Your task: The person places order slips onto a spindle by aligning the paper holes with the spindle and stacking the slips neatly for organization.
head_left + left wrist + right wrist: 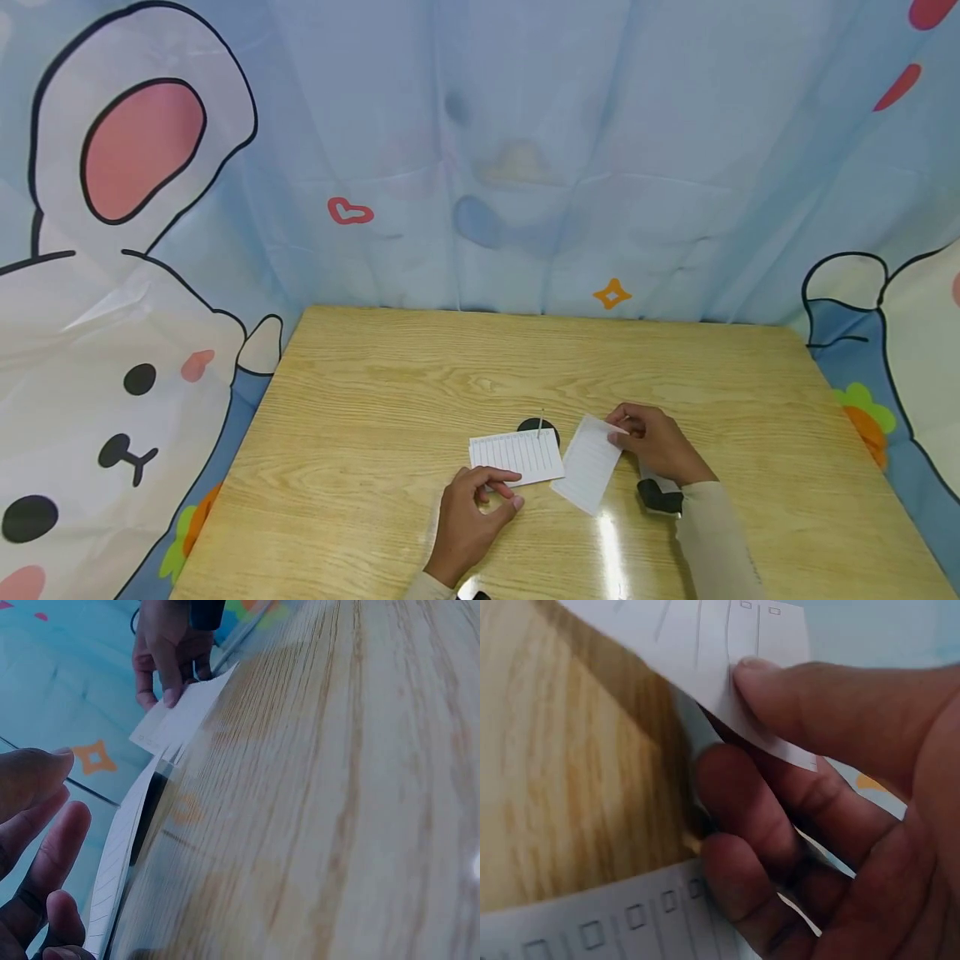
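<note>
My right hand pinches a loose lined paper sheet between thumb and fingers near its upper right corner. Small printed boxes run along one edge of that sheet in the right wrist view. To its left lies a lined notepad of white paper, its lower edge beside my left hand. The left hand's fingers are loosely bent and hold nothing; in the left wrist view its fingertips are apart from the pad. Another sheet with printed boxes lies below the right hand, mostly covered by it in the head view.
Behind the notepad is a round black object with a thin pale stick standing up before it. The wooden table reaches back to a blue cartoon-printed curtain. Light glares off the tabletop near the front.
</note>
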### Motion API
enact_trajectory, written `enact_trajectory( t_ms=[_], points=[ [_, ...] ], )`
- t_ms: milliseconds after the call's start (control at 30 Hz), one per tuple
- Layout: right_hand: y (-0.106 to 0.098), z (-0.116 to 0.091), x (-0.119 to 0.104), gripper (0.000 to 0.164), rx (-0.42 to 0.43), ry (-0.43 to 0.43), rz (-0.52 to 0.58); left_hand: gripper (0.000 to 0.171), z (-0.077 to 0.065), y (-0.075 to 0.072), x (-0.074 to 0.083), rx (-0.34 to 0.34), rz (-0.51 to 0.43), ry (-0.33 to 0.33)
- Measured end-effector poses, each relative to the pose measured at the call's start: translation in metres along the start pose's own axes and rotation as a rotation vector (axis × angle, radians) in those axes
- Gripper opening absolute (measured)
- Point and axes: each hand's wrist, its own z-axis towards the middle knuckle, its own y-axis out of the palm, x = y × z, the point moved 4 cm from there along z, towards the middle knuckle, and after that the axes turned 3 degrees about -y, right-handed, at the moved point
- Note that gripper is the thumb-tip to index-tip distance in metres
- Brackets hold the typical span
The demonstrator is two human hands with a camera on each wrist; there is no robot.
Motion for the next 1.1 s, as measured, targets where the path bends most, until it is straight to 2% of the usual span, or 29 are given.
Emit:
enact_trajectory(
  t_ms=[167,400,667,900,1100],
  points=[
    [-0.003,-0.002,0.003,0.019,-0.072,-0.031,0.142,0.022,0.001,0.000,-0.001,-0.013,-0.005,-0.017],
    [-0.005,-0.006,0.002,0.026,-0.092,0.025,0.239,0.021,0.000,-0.001,0.001,0.001,-0.001,-0.008],
    [-0.007,-0.012,-0.004,0.031,-0.057,0.101,0.280,0.018,0.001,-0.001,0.003,0.002,-0.023,-0.015],
    [-0.007,-0.017,-0.005,0.031,0.018,0.169,0.294,0.016,0.000,0.000,0.003,0.000,-0.033,-0.009],
    [-0.001,-0.019,-0.012,0.031,0.072,0.165,0.308,0.013,0.000,0.000,0.004,0.002,-0.048,-0.024]
  ],
)
